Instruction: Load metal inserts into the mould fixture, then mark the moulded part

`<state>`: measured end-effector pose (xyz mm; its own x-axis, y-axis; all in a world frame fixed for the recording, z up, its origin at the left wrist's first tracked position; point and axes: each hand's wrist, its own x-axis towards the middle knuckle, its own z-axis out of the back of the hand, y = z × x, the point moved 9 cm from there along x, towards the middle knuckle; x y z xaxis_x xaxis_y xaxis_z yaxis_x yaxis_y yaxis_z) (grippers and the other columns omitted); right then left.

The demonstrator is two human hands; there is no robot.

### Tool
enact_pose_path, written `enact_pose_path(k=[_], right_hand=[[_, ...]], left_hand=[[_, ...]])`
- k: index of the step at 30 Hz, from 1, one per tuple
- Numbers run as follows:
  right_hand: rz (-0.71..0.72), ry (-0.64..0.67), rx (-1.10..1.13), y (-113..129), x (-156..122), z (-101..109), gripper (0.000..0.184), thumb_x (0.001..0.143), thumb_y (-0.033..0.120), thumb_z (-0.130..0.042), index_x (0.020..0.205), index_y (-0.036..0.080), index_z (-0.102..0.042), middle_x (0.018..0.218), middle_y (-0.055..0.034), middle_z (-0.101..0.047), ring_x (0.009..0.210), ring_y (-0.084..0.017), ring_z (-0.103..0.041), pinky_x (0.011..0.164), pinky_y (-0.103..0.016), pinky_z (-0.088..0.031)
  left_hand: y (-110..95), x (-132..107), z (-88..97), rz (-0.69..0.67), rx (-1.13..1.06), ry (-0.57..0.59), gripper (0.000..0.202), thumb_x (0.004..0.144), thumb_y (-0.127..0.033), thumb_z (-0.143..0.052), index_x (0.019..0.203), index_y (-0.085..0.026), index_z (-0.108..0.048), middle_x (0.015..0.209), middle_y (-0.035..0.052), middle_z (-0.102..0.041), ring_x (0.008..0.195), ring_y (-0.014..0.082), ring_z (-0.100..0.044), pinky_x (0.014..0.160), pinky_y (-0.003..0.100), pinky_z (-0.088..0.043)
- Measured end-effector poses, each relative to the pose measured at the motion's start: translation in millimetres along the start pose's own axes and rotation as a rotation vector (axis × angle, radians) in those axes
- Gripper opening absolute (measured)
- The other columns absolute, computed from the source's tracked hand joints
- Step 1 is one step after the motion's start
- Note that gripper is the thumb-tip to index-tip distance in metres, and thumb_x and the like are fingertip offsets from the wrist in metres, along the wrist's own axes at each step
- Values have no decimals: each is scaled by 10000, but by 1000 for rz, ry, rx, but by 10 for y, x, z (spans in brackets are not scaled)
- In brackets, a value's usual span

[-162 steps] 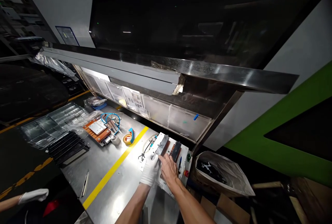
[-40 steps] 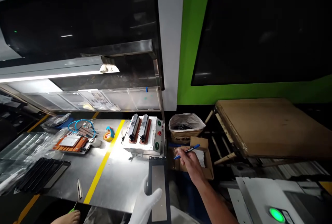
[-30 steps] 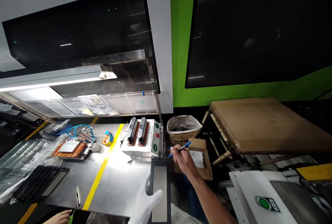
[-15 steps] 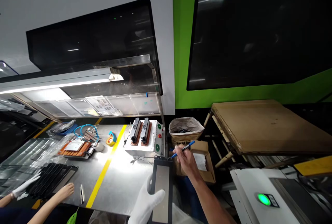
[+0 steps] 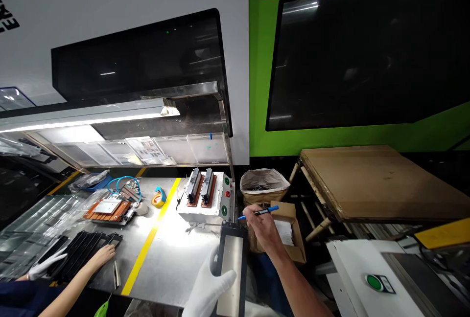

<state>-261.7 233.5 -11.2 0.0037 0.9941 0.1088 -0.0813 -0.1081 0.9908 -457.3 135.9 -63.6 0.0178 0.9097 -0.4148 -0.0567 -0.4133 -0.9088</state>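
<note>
Left hand, gloved, fingers wrapped on black-framed silver panel, held upright over steel surface | right hand pinching blue marker beside panel | two black bars seated in white fixture | panel off fixture, no marking visible on it yet

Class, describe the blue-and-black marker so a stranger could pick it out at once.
Find the steel bench with the yellow stripe. Right of the white control box on it, a bare right hand pinches the marker, black with blue ends, while the gloved left hand holds a black-framed panel.
</note>
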Motion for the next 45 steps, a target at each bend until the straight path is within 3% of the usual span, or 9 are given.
enact_pose_path(k=[4,9,13,17,20,26,31,38,45], right_hand=[[66,101,-16,143,15,-198,432,972,591,-538,791,215,-651,748,-7,-616,766,-187,-580,746,-310,-426],[29,90,-39,62,33,-269,442,958,603,-552,778,214,-658,712,-7,-638,741,-192,-605,735,-312,-436],[-47,-80,-45,-29,9,-99,502,948,662,-527,809,207,-686,698,-26,-652,723,-213,-623,697,-323,-457],[-55,-173,33,-20,-142,78,477,936,652,-574,984,212,-752,846,-72,-744,886,-277,-702,823,-369,-540],[-12,-111,58,22,-361,95,390,930,593,-627,992,234,-766,964,-87,-767,898,-279,-723,830,-380,-581],[177,112,-89,132,-911,-55,230,996,366,-572,912,263,-760,1097,-101,-751,1082,-268,-702,894,-360,-603],[238,102,-204,189,-1029,-60,184,990,299,-581,933,279,-754,1081,-70,-770,1083,-237,-710,919,-331,-591],[237,178,-210,177,-949,-145,176,1001,301,-580,974,287,-753,1005,-57,-784,1160,-261,-671,944,-373,-584],[341,258,-219,269,-1026,-268,159,979,241,-616,1050,311,-739,973,-27,-793,1238,-273,-634,1039,-431,-528]], left_hand=[[-42,-17,-70,-18,-24,23,699,702,-166,-706,1381,-142,-538,1202,145,-779,1079,328,-728,943,425,-581],[-103,-64,-126,-23,-43,55,737,713,-177,-692,1414,-145,-467,1203,141,-777,1050,313,-731,917,420,-583],[-87,-56,-83,-29,-55,56,631,718,-177,-726,1316,-149,-528,1239,151,-761,1090,313,-719,949,418,-574],[-87,-44,39,-39,-198,-15,634,774,-258,-804,1340,-184,-527,1315,143,-731,1202,307,-690,1014,403,-565],[-116,-42,146,-25,-489,-115,604,822,-354,-799,1344,-217,-529,1309,138,-729,1199,308,-699,1006,430,-583],[-279,-48,412,-21,-750,-409,462,819,-242,-768,1241,-245,-581,927,46,-795,917,254,-782,873,419,-647],[-403,-30,426,-41,-782,-426,531,825,-202,-746,1326,-268,-580,1057,61,-801,972,253,-774,894,409,-650],[-315,-20,427,-6,-747,-447,513,817,-226,-777,1299,-276,-609,1020,21,-794,966,217,-766,890,356,-650],[-292,-11,458,-24,-785,-485,420,817,-216,-769,1215,-230,-635,1031,44,-782,873,200,-764,728,302,-645]])
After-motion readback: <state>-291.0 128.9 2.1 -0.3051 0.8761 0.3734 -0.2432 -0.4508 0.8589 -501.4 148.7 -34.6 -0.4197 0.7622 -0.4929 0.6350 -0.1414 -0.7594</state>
